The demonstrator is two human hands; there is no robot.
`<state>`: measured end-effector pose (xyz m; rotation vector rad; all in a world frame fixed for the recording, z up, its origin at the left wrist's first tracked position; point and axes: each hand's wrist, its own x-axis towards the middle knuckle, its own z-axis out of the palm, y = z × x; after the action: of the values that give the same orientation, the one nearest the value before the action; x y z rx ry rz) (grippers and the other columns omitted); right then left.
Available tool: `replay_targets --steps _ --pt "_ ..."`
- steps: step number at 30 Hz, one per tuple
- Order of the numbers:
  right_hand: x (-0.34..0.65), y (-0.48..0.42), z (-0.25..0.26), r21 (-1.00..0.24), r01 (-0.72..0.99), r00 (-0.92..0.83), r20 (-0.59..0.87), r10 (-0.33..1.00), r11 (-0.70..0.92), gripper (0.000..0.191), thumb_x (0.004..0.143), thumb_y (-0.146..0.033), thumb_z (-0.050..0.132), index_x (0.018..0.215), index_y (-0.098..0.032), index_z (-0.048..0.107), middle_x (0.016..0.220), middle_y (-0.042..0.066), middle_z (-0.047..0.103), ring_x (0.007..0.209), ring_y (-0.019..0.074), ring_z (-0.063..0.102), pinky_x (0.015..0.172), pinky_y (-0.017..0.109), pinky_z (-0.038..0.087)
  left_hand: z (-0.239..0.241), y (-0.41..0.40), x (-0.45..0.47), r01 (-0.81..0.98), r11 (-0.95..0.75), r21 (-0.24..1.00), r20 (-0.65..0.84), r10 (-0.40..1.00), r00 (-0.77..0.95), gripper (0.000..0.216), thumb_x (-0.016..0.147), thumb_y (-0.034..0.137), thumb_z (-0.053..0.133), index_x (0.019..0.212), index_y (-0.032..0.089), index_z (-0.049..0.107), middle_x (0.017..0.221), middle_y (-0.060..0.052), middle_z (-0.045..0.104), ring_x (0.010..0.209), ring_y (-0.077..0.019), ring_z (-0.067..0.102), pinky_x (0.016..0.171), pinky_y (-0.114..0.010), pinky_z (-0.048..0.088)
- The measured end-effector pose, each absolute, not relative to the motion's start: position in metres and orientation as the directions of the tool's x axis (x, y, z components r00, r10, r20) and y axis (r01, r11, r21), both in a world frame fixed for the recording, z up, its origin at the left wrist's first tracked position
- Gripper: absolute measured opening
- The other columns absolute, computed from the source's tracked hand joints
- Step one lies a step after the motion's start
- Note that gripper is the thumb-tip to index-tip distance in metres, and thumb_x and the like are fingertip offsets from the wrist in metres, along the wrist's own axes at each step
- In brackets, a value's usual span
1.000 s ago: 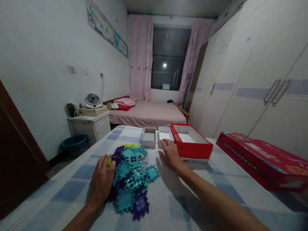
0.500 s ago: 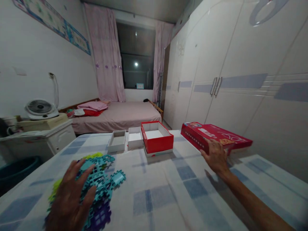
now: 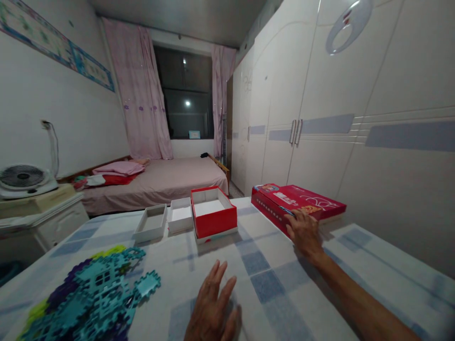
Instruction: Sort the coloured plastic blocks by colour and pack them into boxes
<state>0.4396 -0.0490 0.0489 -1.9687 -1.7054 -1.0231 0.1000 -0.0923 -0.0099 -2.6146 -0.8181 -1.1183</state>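
My right hand rests with curled fingers on the near edge of a flat red box lid lying at the right of the table. My left hand hovers low over the checked tablecloth near the front edge, fingers stretched out and holding nothing. A pile of teal, purple and yellow-green interlocking plastic tiles lies to its left.
An open red box stands mid-table with two small white trays beside it on the left. A bed, a fan on a nightstand and white wardrobes surround the table.
My left hand left the tile pile and moved right over the cloth. My right hand settled further onto the red lid's edge. The view turned to the right.
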Motion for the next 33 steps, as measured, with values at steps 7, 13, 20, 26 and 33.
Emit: replay_targets --steps 7,13,20,26,33 --pt "0.442 -0.029 0.054 0.256 0.956 -0.059 0.65 0.758 -0.145 0.027 0.083 -0.017 0.046 0.107 -0.016 0.057 0.106 0.011 0.061 0.099 0.0244 0.05 0.085 0.038 0.034 -0.01 -0.101 0.095 0.554 -0.822 0.134 0.64 0.499 0.585 0.052 0.082 0.018 0.048 0.132 0.019 0.034 0.143 -0.019 0.034 0.137 -0.0307 0.023 0.098 -0.051 0.043" --pt "0.453 -0.014 0.057 0.271 0.953 -0.081 0.66 0.747 -0.136 0.026 0.085 -0.02 0.045 0.107 -0.014 0.058 0.096 0.012 0.062 0.089 0.0251 0.054 0.074 0.036 0.039 -0.012 -0.101 0.098 0.554 -0.803 0.22 0.605 0.558 0.568 0.055 0.078 0.015 0.05 0.13 0.017 0.033 0.145 -0.019 0.03 0.138 -0.03 0.018 0.102 -0.053 0.038" --pt "0.429 -0.037 0.078 0.316 0.911 0.018 0.613 0.79 -0.265 0.017 0.084 -0.016 0.044 0.09 -0.011 0.059 0.082 0.014 0.063 0.082 0.0258 0.056 0.072 0.036 0.039 -0.017 -0.098 0.094 0.584 -0.782 0.219 0.61 0.577 0.543 0.047 0.082 0.016 0.048 0.128 0.018 0.039 0.144 -0.018 0.034 0.137 -0.0295 0.023 0.101 -0.052 0.04" --pt "0.393 -0.093 0.084 0.32 0.911 0.019 0.601 0.799 -0.262 0.015 0.081 -0.014 0.046 0.088 -0.014 0.059 0.073 0.012 0.063 0.072 0.0259 0.058 0.068 0.036 0.041 -0.016 -0.096 0.093 0.587 -0.781 0.213 0.627 0.57 0.531 0.043 0.084 0.02 0.047 0.126 0.019 0.045 0.143 -0.016 0.037 0.135 -0.0293 0.028 0.1 -0.05 0.042" --pt "0.361 -0.178 0.073 0.249 0.964 -0.231 0.609 0.759 0.095 0.021 0.081 -0.019 0.043 0.092 -0.025 0.06 0.074 0.007 0.064 0.062 0.0212 0.057 0.059 0.033 0.042 -0.002 -0.104 0.098 0.554 -0.809 0.199 0.602 0.547 0.582 0.04 0.084 0.019 0.046 0.124 0.018 0.047 0.141 -0.016 0.039 0.135 -0.0284 0.029 0.101 -0.048 0.042"
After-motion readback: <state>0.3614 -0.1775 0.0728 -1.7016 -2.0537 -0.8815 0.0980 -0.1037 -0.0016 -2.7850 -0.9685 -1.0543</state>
